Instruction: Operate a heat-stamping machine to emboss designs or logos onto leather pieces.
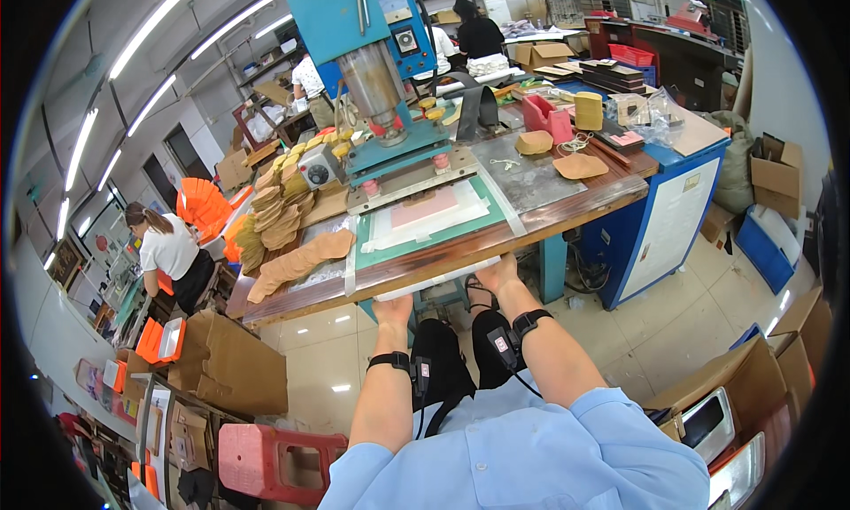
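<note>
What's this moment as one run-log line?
Left hand: at left end of white strip; right hand: at its right end; teal press: behind green mat

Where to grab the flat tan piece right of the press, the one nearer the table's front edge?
Probably pinch the near rim of the flat tan piece, thumb over finger, right hand coming in from the front. It looks thin and lies flat, so the rim should give the best purchase. Its near side looks uncovered, while the pale cord lies behind it.
</note>
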### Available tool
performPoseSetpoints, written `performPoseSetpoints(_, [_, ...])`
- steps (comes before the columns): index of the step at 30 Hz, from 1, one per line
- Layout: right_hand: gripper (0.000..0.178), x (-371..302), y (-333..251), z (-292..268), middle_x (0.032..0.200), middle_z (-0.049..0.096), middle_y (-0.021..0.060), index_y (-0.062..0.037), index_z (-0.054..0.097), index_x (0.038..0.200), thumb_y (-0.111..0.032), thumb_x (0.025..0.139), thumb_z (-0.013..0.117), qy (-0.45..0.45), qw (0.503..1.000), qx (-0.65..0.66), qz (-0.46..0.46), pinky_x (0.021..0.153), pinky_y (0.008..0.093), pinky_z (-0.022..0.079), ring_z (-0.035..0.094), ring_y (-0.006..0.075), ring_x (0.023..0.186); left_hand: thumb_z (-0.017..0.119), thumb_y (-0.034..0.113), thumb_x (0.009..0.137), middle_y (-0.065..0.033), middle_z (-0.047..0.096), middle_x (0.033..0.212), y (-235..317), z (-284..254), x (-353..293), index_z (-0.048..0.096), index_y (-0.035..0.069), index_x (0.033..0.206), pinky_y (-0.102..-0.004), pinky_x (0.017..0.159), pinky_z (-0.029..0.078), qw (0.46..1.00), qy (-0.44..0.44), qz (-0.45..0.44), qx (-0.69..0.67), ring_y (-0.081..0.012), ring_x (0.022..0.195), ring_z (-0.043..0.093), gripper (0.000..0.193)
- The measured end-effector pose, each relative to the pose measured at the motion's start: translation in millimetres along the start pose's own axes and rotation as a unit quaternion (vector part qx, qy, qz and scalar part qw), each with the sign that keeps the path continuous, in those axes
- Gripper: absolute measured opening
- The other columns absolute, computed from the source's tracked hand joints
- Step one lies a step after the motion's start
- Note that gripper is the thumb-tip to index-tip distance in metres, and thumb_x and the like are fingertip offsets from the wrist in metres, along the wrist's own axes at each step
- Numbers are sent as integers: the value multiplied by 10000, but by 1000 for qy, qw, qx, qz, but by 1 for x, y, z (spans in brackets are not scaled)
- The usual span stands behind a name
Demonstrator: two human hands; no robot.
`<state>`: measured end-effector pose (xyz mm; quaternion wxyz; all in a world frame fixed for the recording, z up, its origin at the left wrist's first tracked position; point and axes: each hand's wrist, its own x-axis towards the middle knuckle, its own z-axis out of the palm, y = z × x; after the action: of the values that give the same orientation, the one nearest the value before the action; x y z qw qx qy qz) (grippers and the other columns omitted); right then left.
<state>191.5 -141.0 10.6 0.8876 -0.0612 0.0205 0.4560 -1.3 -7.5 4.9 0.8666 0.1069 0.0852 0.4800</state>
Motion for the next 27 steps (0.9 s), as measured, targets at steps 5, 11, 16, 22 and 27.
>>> performPoseSetpoints(5, [445,2,-1,-3,1297,460,96,-44,395,1296,-311,965,263,-3,1000,-5,1,978,415,386,463,267,1174,242,304,969,-118,469,1323,1,-4,3,447,48,1281,-471,1030,359,1000,-12,-7,-10,-292,1233,434,452])
performPoseSetpoints(11, [441,5,-1,-2,1292,461,118,-37,401,1289,-292,960,255,-11,1000,-3,-6,991,429,369,452,284,1175,241,313,967,-111,470,1325,1,-2,4,446,52,1284,-469,1032,355,1000,-25,-9,-16,-291,1235,433,459])
performPoseSetpoints(16, [422,6,3,-5,1304,451,90,-51,405,1291,-282,963,276,-26,1000,12,-4,976,408,393,463,260,1173,249,322,964,-104,464,1333,3,-7,4,448,52,1283,-458,1042,344,1000,-17,8,2,-287,1241,426,463])
performPoseSetpoints(22, [415,4,-10,-16,1285,478,101,-52,434,1264,-302,956,313,-24,993,-101,51,960,401,406,491,247,1135,277,344,961,-99,490,1298,2,-17,5,449,51,1272,-447,1017,371,999,-36,5,-21,-274,1212,448,460])
performPoseSetpoints(27, [332,-47,-64,-20,1100,608,119,-16,531,1163,-239,934,441,-50,807,-557,190,895,342,456,573,222,1021,300,382,968,-153,551,1194,8,7,-46,468,21,1221,-438,957,421,978,56,-175,97,-314,1131,508,472])
